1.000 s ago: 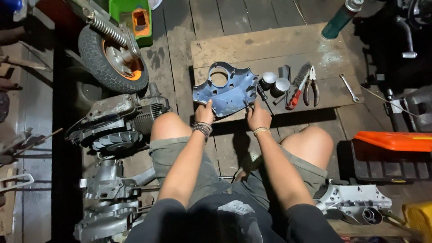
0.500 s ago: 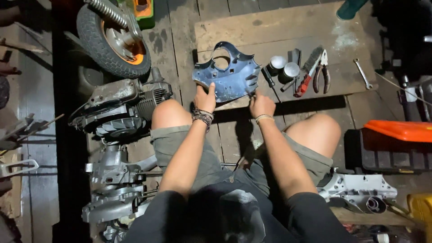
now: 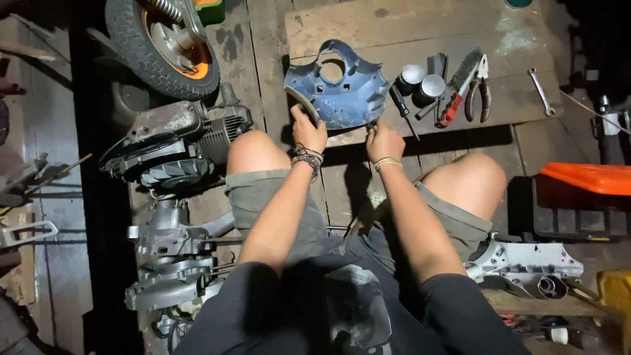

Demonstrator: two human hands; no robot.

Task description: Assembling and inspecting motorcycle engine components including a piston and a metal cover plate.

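Blue metal cover (image 3: 338, 85) is lying on the wooden board (image 3: 420, 29), with the left hand (image 3: 307, 130) gripping its near-left edge and the right hand (image 3: 384, 139) closing on its near-right edge, pliers (image 3: 483, 85) and wheel (image 3: 161, 43) lying nearby on the workshop floor.

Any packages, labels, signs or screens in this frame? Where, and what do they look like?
None that I can make out: no labels, signs or screens.
Nearest to a package is a black case with an orange lid, right of the person's knee.
A yellow container sits at the bottom right edge.
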